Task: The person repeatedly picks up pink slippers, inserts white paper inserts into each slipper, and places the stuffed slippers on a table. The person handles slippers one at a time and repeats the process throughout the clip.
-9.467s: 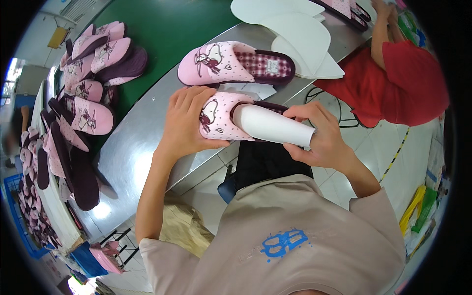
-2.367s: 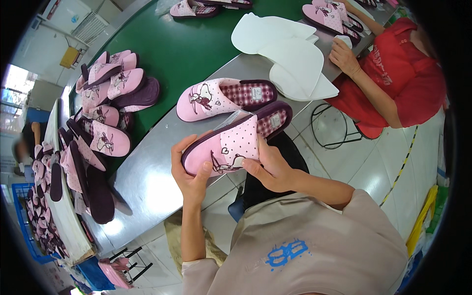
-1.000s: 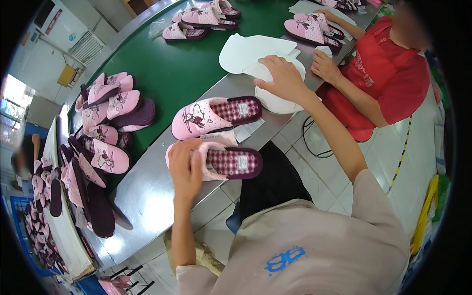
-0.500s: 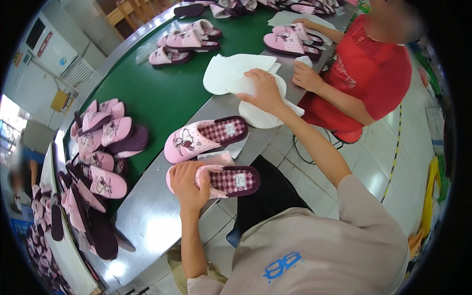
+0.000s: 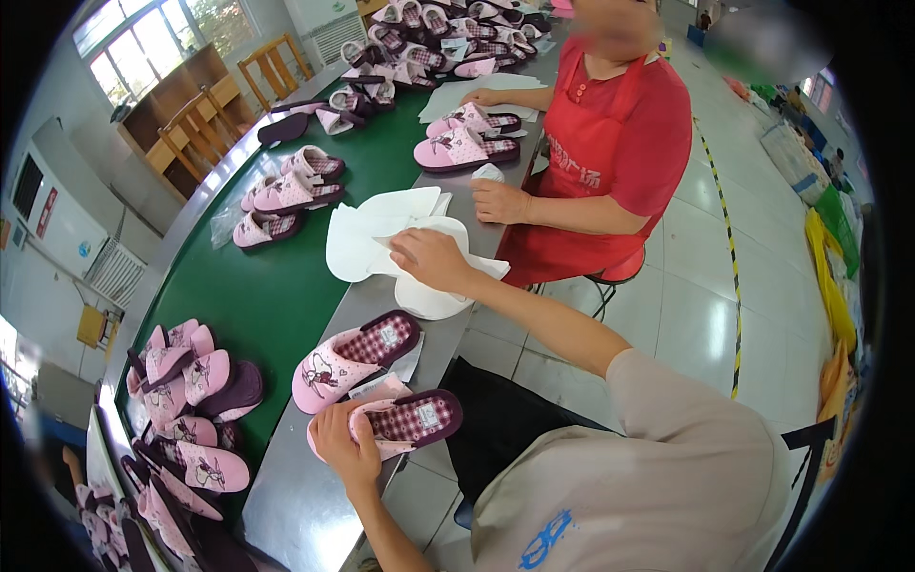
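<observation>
My left hand is wrapped over the pink toe of a slipper with a checked maroon insole, at the table's near edge. Just beyond it lies a matching slipper with a cartoon figure on its toe. A pale tag shows between the two. Farther off, my right hand is on a stack of white foot-shaped sheets, its fingers pinching the edge of the top sheet. The hand hides part of that sheet.
Piles of pink slippers stand on the green-topped table at left and far back. A co-worker in a red apron sits across at right, beside another slipper pair and white sheets. Wooden chairs stand behind.
The view has swung up and to the right, so the table now appears lower and farther left. Both hands stay at the same things, the left on the slipper, the right on the white sheets.
</observation>
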